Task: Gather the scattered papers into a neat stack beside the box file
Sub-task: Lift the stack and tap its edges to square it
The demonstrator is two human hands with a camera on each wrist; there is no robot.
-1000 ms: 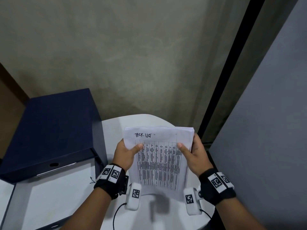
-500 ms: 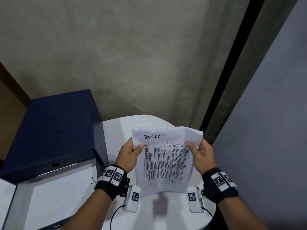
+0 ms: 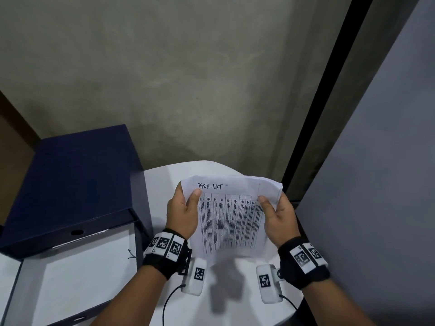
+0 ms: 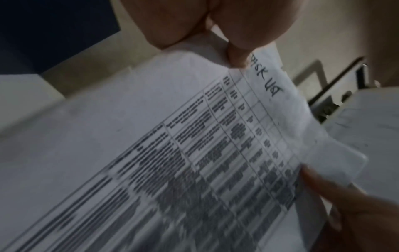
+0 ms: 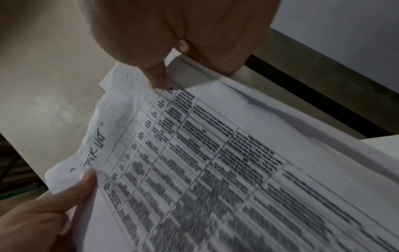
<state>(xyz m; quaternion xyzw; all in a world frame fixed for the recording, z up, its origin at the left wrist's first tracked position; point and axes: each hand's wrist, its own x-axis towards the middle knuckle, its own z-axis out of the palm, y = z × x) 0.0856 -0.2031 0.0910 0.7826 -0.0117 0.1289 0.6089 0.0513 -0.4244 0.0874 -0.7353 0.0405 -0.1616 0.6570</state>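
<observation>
Papers (image 3: 231, 222) held upright over the white round table (image 3: 179, 175), printed table facing the head camera, "TASK LIST" handwritten across the top. Shifted slightly rightward and raised compared with a second ago, lower edge now apparently clear of the tabletop, top corners curling. Clamped on both side edges: left hand (image 3: 182, 214) pinching with thumb on the front near the heading, right hand (image 3: 279, 216) likewise, thumb on the grid and fingers behind. From the right wrist view, several sheet edges visible, not quite flush at the corner. Probably mid-jogging to square the bundle; laying down not yet done. Dark blue box file (image 3: 70, 184) just to the left, open with lid raised, room beside it on the table.
</observation>
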